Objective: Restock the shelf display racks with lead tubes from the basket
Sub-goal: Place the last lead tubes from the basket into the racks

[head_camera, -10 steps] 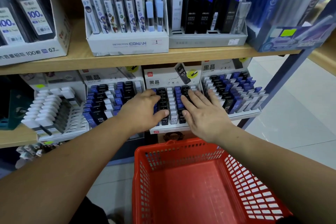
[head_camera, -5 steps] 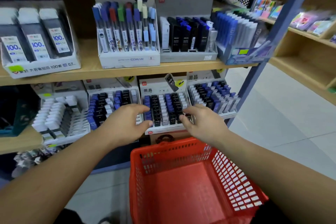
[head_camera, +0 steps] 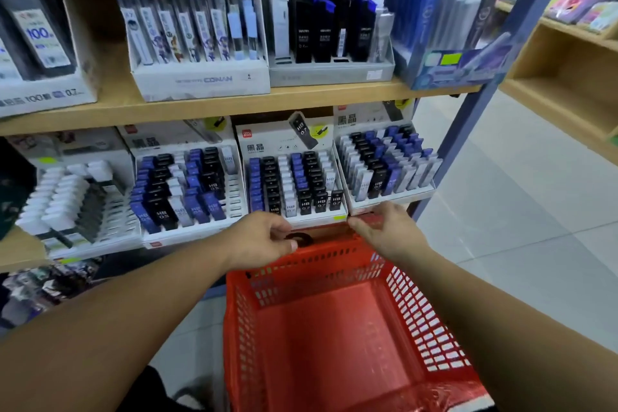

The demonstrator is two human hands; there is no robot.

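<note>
Both hands are dropping away from the tube tops they were pressing and settling at the front of the rack. The left hand [head_camera: 264,237] is curling against the front lip of the middle rack [head_camera: 314,219], just beside the basket's black handle [head_camera: 299,239]. The right hand [head_camera: 389,227] is curling at that rack's right front corner. The fingertips are blurred, so I cannot tell whether either hand is actually gripping the lip. To me the pressing-in looks finished and the rack is being squared up.

The lead tubes [head_camera: 306,177] are standing in six columns there, with blue, black and pale repeating. One red basket [head_camera: 334,264] is sitting just below and showing no tubes inside, so the restocking looks nearly done. Four stepped racks are lining the lower shelf, and four display boxes are standing on the upper shelf [head_camera: 234,107].
</note>
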